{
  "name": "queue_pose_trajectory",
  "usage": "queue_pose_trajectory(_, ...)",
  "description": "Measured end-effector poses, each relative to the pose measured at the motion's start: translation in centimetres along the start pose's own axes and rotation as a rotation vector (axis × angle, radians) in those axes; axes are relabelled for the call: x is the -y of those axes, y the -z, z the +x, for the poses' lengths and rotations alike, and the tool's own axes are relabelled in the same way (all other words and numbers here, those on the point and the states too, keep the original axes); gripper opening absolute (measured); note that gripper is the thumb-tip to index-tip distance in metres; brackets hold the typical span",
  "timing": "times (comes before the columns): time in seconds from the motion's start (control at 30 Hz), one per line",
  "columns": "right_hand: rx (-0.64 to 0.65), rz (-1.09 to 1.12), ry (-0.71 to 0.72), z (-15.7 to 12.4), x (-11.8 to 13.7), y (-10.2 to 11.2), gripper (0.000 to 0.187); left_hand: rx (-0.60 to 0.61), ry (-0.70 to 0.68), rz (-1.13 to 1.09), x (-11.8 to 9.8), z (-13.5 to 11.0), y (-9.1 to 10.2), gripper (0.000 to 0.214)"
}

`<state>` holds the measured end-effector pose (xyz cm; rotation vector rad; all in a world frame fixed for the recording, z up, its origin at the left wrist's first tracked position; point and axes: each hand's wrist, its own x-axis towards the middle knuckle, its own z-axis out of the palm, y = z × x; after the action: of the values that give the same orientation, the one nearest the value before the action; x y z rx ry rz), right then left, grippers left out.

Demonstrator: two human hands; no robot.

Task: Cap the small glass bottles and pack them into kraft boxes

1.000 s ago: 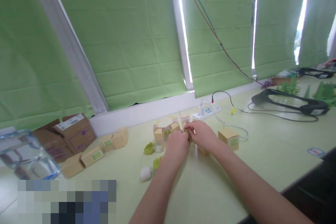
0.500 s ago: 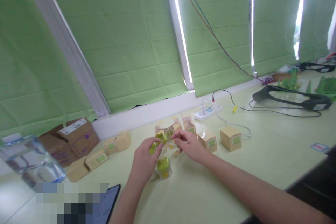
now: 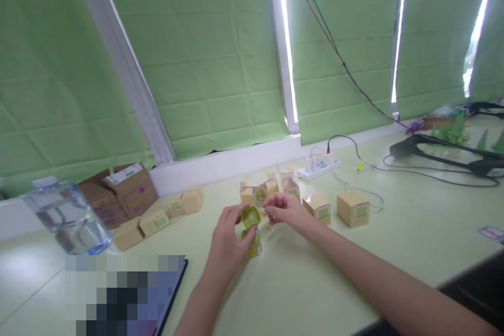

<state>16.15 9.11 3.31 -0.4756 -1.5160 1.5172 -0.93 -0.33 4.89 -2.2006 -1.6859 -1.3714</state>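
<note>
In my left hand [image 3: 230,236] is a small green lid [image 3: 251,217], pinched between thumb and fingers with its hollow side turned towards me. Just below it on the table stands a small clear jar [image 3: 254,248] with a green top, partly covered by my left thumb. My right hand [image 3: 285,212] is right beside the lid, its thumb and fingertips drawn together. Small yellowish bits show at those fingertips, too small to name, and I cannot make out what the fingers grip.
Behind my hands stand small open cardboard boxes [image 3: 268,189]. Closed boxes sit right [image 3: 352,209] and left [image 3: 154,222]. A power strip [image 3: 318,169] with cables lies behind. At left are a water bottle [image 3: 71,215], a larger carton [image 3: 136,194] and a tablet [image 3: 173,289].
My left hand has turned the green lid so its hollow side faces me and has moved over the jar. My right hand stays close by with fingertips together. The view has shifted slightly.
</note>
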Motion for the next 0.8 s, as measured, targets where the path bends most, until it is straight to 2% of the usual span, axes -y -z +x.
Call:
queue_pose_trajectory(0.17,0.09,0.0,0.032,-0.3,0.3,-0.3,0.033,0.028,-0.025,0.017,-1.0,0.0,0.1,0.042)
queue_pose_trajectory(0.37,0.173,-0.016,0.02,-0.3,0.2,-0.1,0.038,0.036,-0.033,0.02,-0.5,0.0,0.0,0.044)
queue_pose_trajectory(0.43,0.173,-0.099,0.059,-0.4,0.4,-0.1,0.035,0.028,-0.029,0.031,-0.3,0.1,-0.1,0.045)
queue_pose_trajectory(0.63,0.054,-0.487,0.235,-0.9,1.1,0.0,0.019,0.018,-0.058,0.044,-0.4,0.1,-0.2,0.043)
queue_pose_trajectory(0.8,0.061,-0.611,0.324,-0.9,1.1,0.2,0.018,0.018,-0.091,0.032,-0.3,0.1,-0.3,0.042)
